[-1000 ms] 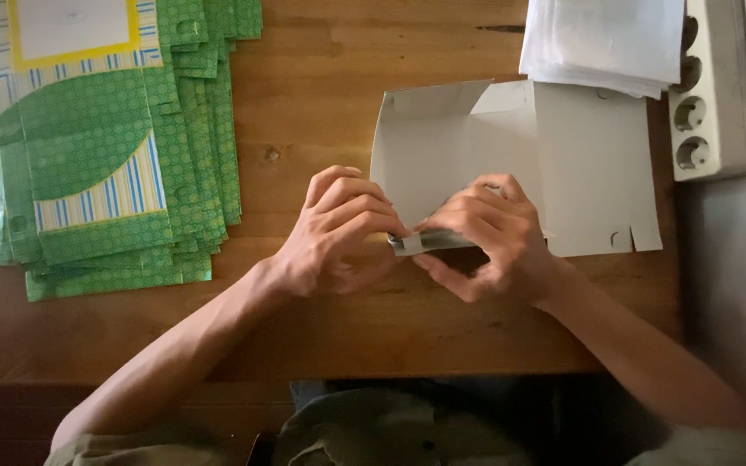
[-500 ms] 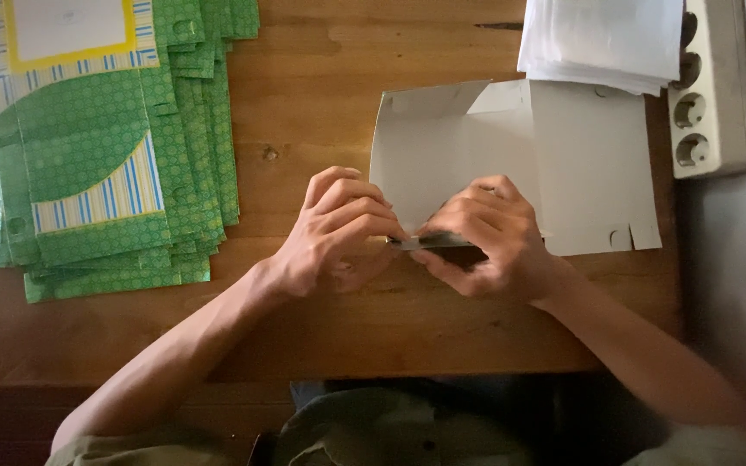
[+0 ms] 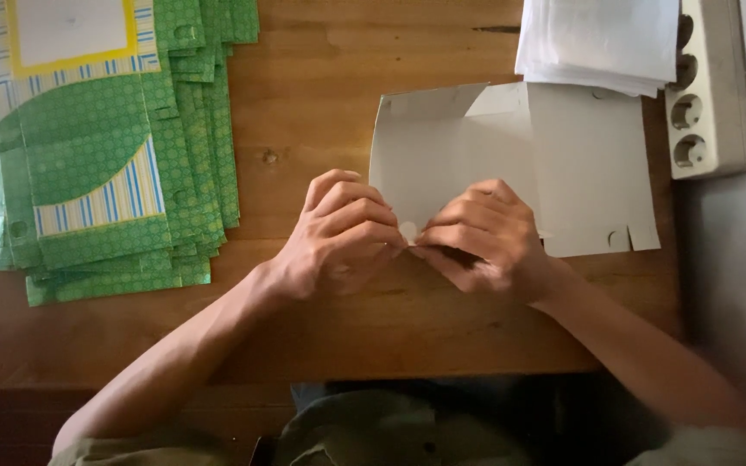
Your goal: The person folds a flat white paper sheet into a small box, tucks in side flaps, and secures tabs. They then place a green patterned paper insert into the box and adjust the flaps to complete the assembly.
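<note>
A view from above onto a brown wooden table (image 3: 321, 103), with a person's 2 bare forearms reaching in from the bottom edge. The left hand (image 3: 343, 237) and the right hand (image 3: 485, 237) meet near the middle of the table, knuckles up, fingertips almost touching each other. Both hands have their fingers curled closed and pinch the near edge of a flat, unfolded white cardboard box blank (image 3: 477, 155). The blank lies plain side up on the table, stretching from the hands away toward the far right, with a fold line running down its middle and small notched tabs at its lower right corner. A small pale tab of the card shows just between the 2 sets of fingertips.

To the left, well apart from the hands, lies a fanned stack of flat green patterned cartons (image 3: 105, 147), each with a blue and white striped band and a yellow-framed white panel on top. At the far right top, a pile of white sheets (image 3: 602, 39) overlaps the upper edge of the blank. Just beside that pile, along the table's right edge, sits a cream power strip (image 3: 710, 95) with round sockets
</note>
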